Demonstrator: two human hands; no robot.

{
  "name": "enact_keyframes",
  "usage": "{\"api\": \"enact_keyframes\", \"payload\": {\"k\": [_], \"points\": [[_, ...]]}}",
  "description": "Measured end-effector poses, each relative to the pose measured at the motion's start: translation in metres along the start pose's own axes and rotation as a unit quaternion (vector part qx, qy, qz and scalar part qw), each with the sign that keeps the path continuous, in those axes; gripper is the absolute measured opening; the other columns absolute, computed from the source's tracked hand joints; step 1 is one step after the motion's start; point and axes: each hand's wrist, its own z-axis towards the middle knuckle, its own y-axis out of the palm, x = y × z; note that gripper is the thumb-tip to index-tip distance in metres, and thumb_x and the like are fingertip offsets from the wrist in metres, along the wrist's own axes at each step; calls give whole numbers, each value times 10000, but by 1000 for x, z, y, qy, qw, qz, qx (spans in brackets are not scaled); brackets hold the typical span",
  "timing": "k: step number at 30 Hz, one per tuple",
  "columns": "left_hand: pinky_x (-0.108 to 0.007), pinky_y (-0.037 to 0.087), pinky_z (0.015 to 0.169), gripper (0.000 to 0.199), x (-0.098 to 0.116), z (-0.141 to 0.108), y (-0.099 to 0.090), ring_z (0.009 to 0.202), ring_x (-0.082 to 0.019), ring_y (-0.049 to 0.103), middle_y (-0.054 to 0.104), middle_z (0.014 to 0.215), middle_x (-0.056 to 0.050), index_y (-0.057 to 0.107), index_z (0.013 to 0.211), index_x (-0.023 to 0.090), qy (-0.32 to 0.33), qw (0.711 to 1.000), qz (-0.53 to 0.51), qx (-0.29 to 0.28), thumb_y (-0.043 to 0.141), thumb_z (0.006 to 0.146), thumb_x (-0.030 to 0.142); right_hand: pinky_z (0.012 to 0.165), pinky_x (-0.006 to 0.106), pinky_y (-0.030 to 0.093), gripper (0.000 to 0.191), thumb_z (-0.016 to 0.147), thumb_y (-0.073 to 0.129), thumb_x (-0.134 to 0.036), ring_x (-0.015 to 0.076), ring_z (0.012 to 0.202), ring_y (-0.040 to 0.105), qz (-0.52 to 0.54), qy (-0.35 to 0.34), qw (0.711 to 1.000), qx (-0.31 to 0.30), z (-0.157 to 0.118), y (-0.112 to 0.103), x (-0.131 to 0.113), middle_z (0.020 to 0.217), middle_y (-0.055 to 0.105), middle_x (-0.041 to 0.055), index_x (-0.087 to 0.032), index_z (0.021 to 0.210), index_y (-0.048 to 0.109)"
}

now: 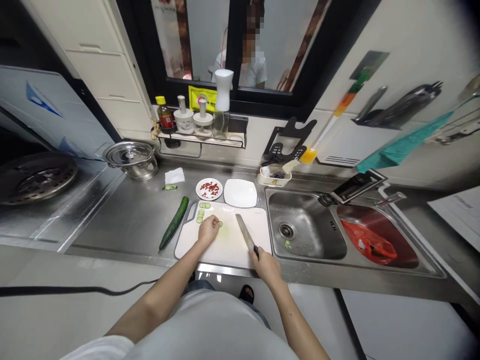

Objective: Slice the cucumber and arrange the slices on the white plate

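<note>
My right hand (267,267) grips the black handle of a kitchen knife (245,233), whose blade points away from me over the right half of the white cutting board (240,252). On the board's left half, my left hand (208,230) has its fingers drawn together at a cucumber slice (220,224), which shows at the fingertips. Several more cucumber slices (200,215) lie by the board's upper left corner. A whole cucumber (174,224) rests on the steel counter left of the board. Behind the board stand a white plate (240,193) and a small dish (198,190) of chopped red pieces.
To the right is a double sink (300,215) with a black faucet (352,187) and a red plastic bag (371,245). A lidded steel pot (132,159) stands back left. Above hangs a condiment rack (210,140). A person (255,67) shows in the window.
</note>
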Motion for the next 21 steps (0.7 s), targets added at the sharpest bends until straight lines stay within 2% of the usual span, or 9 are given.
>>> {"api": "enact_keyframes", "payload": {"k": [4,7,14,21], "points": [[-217,427,672,108,-5,-8,-5,733,-134,619,677,765,-7,633,819,193,-32,998,-57,17,622,802,300,774,290,429,430,981,277,-431,237,1022,639,-1,-1,1000,0,2,3,2,1088,687,126,-167,1133,582],[-211,433,669,116,-14,-11,-16,747,-138,634,696,783,-10,644,819,193,-59,995,-62,47,635,786,304,769,286,428,428,981,281,-433,229,1015,641,5,-2,1000,4,4,6,4,1087,688,124,-173,1122,589],[-217,423,667,125,-41,-4,-47,754,-150,647,722,822,-24,678,851,189,-122,988,-7,95,620,781,274,757,283,430,418,984,281,-424,225,1002,646,12,-10,1000,9,6,7,4,1081,688,134,-171,1105,590],[-213,406,652,130,-50,2,-50,770,-161,655,733,856,-33,689,861,197,-133,986,36,96,605,781,255,762,282,430,426,984,283,-426,223,1004,644,6,-13,1000,11,11,10,5,1086,686,137,-167,1125,591]]}}
